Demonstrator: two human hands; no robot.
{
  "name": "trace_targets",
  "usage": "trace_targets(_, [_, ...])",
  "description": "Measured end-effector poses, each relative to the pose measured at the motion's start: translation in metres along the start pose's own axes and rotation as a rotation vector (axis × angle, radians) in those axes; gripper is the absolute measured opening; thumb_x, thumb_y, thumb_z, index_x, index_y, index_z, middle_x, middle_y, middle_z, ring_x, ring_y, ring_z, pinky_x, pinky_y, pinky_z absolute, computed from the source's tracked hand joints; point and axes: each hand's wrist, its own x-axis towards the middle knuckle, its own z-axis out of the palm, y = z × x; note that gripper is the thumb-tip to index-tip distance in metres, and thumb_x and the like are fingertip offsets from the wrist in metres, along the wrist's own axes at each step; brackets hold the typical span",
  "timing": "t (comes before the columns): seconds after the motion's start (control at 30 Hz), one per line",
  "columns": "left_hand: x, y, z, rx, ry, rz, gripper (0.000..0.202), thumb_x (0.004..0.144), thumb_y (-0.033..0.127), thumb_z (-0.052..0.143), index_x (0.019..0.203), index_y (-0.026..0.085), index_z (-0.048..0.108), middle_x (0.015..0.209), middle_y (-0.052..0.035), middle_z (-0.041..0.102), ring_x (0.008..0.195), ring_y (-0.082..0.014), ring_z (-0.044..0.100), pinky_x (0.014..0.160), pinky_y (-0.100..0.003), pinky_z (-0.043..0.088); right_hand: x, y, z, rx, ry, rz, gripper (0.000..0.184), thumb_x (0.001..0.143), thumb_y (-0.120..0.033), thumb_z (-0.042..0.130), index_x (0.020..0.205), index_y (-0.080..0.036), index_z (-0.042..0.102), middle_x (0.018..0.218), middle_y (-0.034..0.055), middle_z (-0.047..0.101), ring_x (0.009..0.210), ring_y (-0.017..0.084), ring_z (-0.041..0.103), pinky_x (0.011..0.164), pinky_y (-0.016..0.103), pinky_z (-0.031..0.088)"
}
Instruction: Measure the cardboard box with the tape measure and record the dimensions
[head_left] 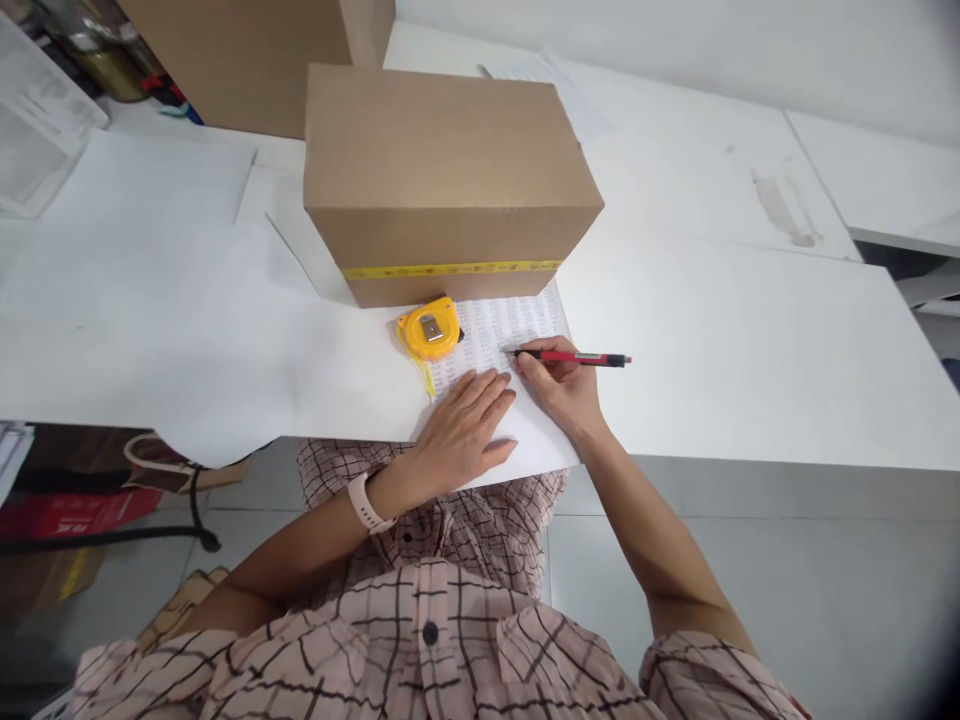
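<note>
A red and black pen (574, 357) is pinched in my right hand (564, 388), its tip against a sheet of paper (517, 318) covered in columns of small writing. My left hand (466, 430) lies flat on the lower part of that sheet with its fingers stretched out. Just beyond the left fingers sits a yellow tape measure (430, 328) with a yellow wrist cord, overlapping the paper's left edge. Behind it stands a closed cardboard box (450, 140) with a yellow printed strip along its front; the top of the sheet reaches its base.
A larger cardboard box (240, 60) stands at the back left, beside jars (112, 65). White sheets (135, 290) cover the left of the white table (735, 350), one hanging over its front edge. Another paper (559, 95) lies behind the box. Bags (82, 500) are below at left.
</note>
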Motion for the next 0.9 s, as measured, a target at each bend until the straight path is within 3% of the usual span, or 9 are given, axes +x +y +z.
trace_targets(0.17, [0.0033, -0.0014, -0.0059, -0.011, 0.060, -0.007, 0.038, 0.097, 0.030, 0.057, 0.130, 0.012, 0.058, 0.141, -0.0175, 0.061, 0.136, -0.0315, 0.053, 0.120, -0.053, 0.039, -0.0031, -0.0041, -0.0004, -0.088, -0.015, -0.007, 0.019, 0.088, -0.031, 0.065, 0.077, -0.024, 0.050, 0.063, -0.0047, 0.052, 0.057, 0.013, 0.048, 0.056, 0.030, 0.040])
trace_targets(0.27, [0.0035, -0.0009, -0.0084, -0.024, 0.074, -0.007, 0.034, 0.098, 0.027, 0.055, 0.128, 0.013, 0.059, 0.136, -0.0161, 0.064, 0.132, -0.0304, 0.056, 0.119, -0.054, 0.041, -0.0047, -0.0065, -0.0014, -0.185, -0.041, -0.056, 0.022, 0.088, -0.028, 0.061, 0.073, -0.024, 0.046, 0.063, -0.0052, 0.045, 0.057, 0.012, 0.042, 0.055, 0.029, 0.035])
trace_targets(0.9, [0.0040, 0.0004, -0.0090, 0.001, 0.062, -0.012, 0.032, 0.099, 0.028, 0.054, 0.129, 0.015, 0.058, 0.134, -0.0145, 0.064, 0.130, -0.0304, 0.057, 0.118, -0.055, 0.042, -0.0038, -0.0033, 0.0005, -0.263, -0.088, -0.085, 0.023, 0.092, -0.032, 0.059, 0.074, -0.024, 0.046, 0.063, -0.0049, 0.044, 0.056, 0.012, 0.042, 0.053, 0.028, 0.035])
